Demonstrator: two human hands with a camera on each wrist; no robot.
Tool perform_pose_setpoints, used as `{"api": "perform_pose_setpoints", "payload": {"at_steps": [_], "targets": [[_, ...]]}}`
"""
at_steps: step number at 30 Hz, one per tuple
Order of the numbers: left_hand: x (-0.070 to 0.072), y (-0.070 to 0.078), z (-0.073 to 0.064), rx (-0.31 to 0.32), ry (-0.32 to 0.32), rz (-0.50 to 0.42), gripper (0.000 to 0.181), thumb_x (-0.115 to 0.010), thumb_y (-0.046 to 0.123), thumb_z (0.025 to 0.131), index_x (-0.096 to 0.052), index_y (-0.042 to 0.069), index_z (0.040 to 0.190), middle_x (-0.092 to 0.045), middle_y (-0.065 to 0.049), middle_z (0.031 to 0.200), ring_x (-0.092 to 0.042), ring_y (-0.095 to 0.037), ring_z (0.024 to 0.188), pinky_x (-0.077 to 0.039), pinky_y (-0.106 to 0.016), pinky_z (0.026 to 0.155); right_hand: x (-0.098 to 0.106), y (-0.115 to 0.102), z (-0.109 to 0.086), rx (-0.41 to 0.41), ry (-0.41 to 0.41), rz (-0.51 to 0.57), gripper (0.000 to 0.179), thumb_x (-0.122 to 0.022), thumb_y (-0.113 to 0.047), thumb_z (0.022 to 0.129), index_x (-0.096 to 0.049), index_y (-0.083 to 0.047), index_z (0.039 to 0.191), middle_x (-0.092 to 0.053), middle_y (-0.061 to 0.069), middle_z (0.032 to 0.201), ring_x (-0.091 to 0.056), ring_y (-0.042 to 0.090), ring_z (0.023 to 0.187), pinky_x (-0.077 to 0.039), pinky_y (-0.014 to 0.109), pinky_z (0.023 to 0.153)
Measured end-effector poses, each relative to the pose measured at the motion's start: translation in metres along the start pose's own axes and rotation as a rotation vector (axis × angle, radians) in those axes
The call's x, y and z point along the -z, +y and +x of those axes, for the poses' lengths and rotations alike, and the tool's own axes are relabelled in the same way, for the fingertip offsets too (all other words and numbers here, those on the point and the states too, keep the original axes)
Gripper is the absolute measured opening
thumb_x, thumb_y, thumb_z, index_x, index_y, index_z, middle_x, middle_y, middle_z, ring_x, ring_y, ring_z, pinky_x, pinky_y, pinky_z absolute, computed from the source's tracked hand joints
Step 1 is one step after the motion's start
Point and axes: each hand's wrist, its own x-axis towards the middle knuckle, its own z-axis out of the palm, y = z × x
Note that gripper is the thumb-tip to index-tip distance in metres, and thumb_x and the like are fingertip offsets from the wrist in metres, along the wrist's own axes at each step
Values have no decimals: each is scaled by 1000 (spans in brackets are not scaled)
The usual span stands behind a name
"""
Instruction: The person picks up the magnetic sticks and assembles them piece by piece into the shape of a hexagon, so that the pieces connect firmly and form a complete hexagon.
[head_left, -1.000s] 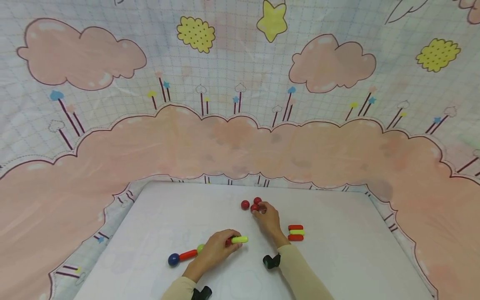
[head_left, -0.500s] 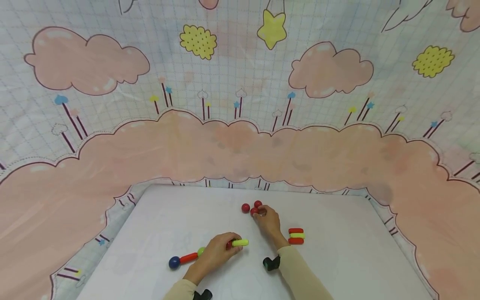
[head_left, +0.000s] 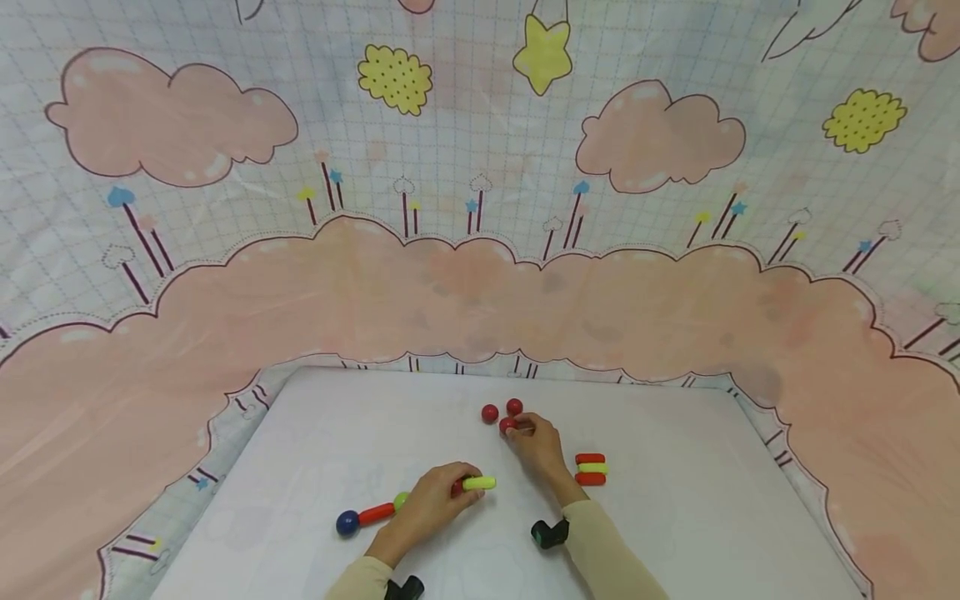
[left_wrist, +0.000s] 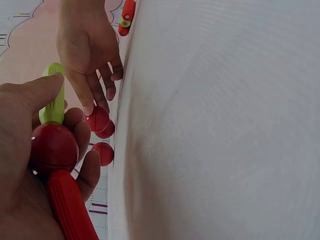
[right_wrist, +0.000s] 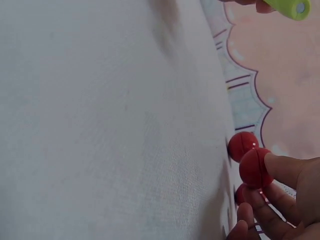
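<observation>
Near the bench's (head_left: 675, 500) far edge, one ball (head_left: 506, 423) has been drawn slightly clear, pinched by right grip (head_left: 542, 447); a stick (head_left: 482, 482) by left grip (head_left: 437, 493).

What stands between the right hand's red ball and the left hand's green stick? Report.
Nothing visible: only white table shows between the red ball, pinched by the right hand, and the green stick in the left hand. Two other red balls lie beyond, off that line.
</observation>
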Motion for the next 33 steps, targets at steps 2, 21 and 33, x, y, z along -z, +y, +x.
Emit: {"api": "perform_pose_setpoints", "payload": {"at_steps": [2, 21, 33], "targets": [[1, 0, 0, 2, -1, -1, 26, -68, 39, 91, -67, 24, 113, -65, 13, 102, -52, -4, 86, -49, -27, 80, 1, 1, -2, -7, -1, 6, 28, -71, -23, 90, -67, -13, 116, -69, 6, 108, -62, 20, 97, -56, 37, 88], [-2, -5, 3, 0, 6, 21, 27, -68, 41, 90, -67, 25, 112, -66, 14, 100, -52, -4, 85, -49, -26, 79, 4, 8, -6, 9, -2, -106, 33, -74, -23, 88, -69, -15, 120, -68, 4, 101, -55, 20, 91, -52, 36, 84], [0, -4, 3, 28, -6, -4, 28, -68, 41, 91, -67, 25, 114, -66, 14, 104, -53, -5, 89, -50, -31, 84, 12, 7, -14, 25, 14, -66, 33, -73, -22, 89, -68, -14, 121, -69, 5, 107, -57, 19, 91, -55, 34, 83]]}}
